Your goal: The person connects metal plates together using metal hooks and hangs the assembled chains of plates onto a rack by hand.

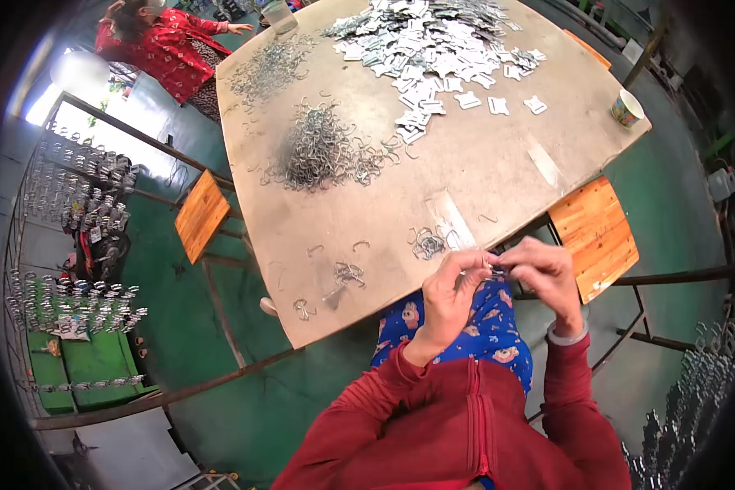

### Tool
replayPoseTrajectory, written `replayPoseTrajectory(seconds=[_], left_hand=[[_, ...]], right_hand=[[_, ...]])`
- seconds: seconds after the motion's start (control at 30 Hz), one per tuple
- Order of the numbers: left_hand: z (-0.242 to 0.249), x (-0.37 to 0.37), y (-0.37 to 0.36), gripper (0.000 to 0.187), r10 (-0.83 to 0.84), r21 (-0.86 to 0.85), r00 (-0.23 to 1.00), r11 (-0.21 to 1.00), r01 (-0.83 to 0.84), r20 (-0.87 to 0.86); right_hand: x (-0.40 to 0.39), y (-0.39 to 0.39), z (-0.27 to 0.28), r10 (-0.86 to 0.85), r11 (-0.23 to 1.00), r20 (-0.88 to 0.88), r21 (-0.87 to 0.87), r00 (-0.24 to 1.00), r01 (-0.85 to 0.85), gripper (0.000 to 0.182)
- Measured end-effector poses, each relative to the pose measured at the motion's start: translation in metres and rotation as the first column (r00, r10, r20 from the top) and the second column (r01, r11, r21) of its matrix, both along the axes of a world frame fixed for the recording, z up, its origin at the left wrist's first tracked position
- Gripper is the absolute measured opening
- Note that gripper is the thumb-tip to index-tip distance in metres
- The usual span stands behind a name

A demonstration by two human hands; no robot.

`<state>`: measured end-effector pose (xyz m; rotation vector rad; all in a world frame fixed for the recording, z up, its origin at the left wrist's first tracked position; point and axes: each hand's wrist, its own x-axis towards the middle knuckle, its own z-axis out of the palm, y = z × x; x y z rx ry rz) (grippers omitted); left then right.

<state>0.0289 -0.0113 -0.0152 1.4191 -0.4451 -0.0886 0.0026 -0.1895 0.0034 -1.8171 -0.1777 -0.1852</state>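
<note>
My left hand [451, 296] and my right hand [545, 273] meet over my lap at the table's near edge, fingertips pinched together on a small metal piece whose shape is mostly hidden. Just beyond my left hand, a small cluster of metal hooks [426, 243] lies on the table [384, 200] beside a strip of clear tape [451, 220]. More hooks [349, 273] lie in a small group to the left. A dark heap of hooks [318, 147] sits farther back, and a big pile of flat silvery plates [433, 49] covers the far part.
A paper cup [626, 108] stands at the table's right corner. Wooden stools [596, 237] [203, 216] are at the right and left. A person in red [171, 53] is at the far left. Racks of hanging metal parts [77, 306] flank both sides.
</note>
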Motion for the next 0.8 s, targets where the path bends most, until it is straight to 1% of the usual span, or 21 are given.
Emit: replayPoseTrajectory(seconds=[0.03,0.07,0.1,0.13,0.17,0.2,0.27,0.3,0.37,0.47,0.53,0.57,0.6,0.63,0.7,0.77,0.8], left_hand=[[0.003,0.001,0.001,0.006,-0.002,0.016,1.000,1.000,0.002,0.003],[0.001,0.004,0.000,0.006,0.007,0.020,0.997,1.000,-0.008,0.073],[-0.003,0.006,-0.001,0.007,0.013,0.023,0.989,1.000,-0.016,0.144],[-0.005,0.009,-0.002,0.008,0.017,0.026,0.976,0.999,-0.024,0.218],[-0.004,0.010,-0.002,0.010,0.011,0.026,0.967,0.999,-0.018,0.256],[-0.001,0.011,-0.001,0.011,0.006,0.029,0.955,0.999,-0.016,0.296],[0.002,0.013,0.001,0.014,-0.003,0.025,0.921,1.000,-0.008,0.389],[0.004,0.011,0.001,0.014,0.011,0.012,0.917,1.000,-0.017,0.398],[0.007,0.008,0.005,0.015,-0.022,0.049,0.918,0.999,0.003,0.395],[0.000,0.004,0.007,0.015,-0.014,0.079,0.919,0.997,-0.018,0.394],[0.002,0.003,0.007,0.014,-0.026,0.087,0.931,0.996,-0.006,0.365],[0.001,0.002,0.007,0.014,-0.024,0.082,0.934,0.997,-0.006,0.357],[0.000,0.002,0.009,0.014,-0.023,0.076,0.937,0.997,-0.004,0.347],[-0.003,0.002,0.009,0.013,-0.022,0.063,0.941,0.998,0.001,0.338],[-0.002,0.003,0.010,0.013,-0.015,0.046,0.945,0.999,0.000,0.328],[0.003,0.003,0.012,0.013,0.001,0.041,0.945,0.999,-0.015,0.326],[0.003,0.002,0.012,0.013,0.014,0.025,0.945,0.999,-0.023,0.327]], right_hand=[[0.010,-0.008,0.006,-0.007,0.999,-0.088,0.035,0.996,0.010,0.014],[0.027,-0.007,0.016,-0.122,0.992,-0.168,-0.003,0.978,0.124,0.019],[0.052,-0.009,0.015,-0.145,0.989,-0.114,-0.030,0.983,0.143,0.021],[0.079,-0.009,0.007,-0.154,0.988,-0.078,-0.019,0.985,0.153,0.021],[0.109,-0.012,-0.005,-0.136,0.989,-0.006,-0.064,0.991,0.136,0.023],[0.141,-0.018,-0.020,-0.084,0.977,0.090,-0.189,0.992,0.100,0.026],[0.204,-0.016,-0.053,-0.080,0.968,0.143,-0.224,0.987,0.111,0.029],[0.238,-0.014,-0.069,-0.133,0.953,0.105,-0.259,0.986,0.156,0.030],[0.297,-0.012,-0.097,-0.225,0.921,0.027,-0.322,0.974,0.222,0.034],[0.350,-0.005,-0.117,-0.293,0.824,-0.016,-0.511,0.956,0.244,0.042],[0.363,-0.006,-0.134,-0.296,0.766,-0.007,-0.599,0.955,0.233,0.047],[0.362,-0.004,-0.130,-0.326,0.748,-0.035,-0.621,0.945,0.235,0.045],[0.354,-0.003,-0.127,-0.263,0.748,0.004,-0.630,0.965,0.207,0.046],[0.346,0.001,-0.118,-0.277,0.755,0.014,-0.616,0.961,0.227,0.038],[0.334,-0.004,-0.122,-0.269,0.758,0.164,-0.571,0.949,0.314,0.026],[0.318,-0.020,-0.124,-0.325,0.818,0.081,-0.476,0.942,0.324,0.024],[0.310,-0.037,-0.137,-0.303,0.851,0.130,-0.409,0.944,0.329,0.025]])
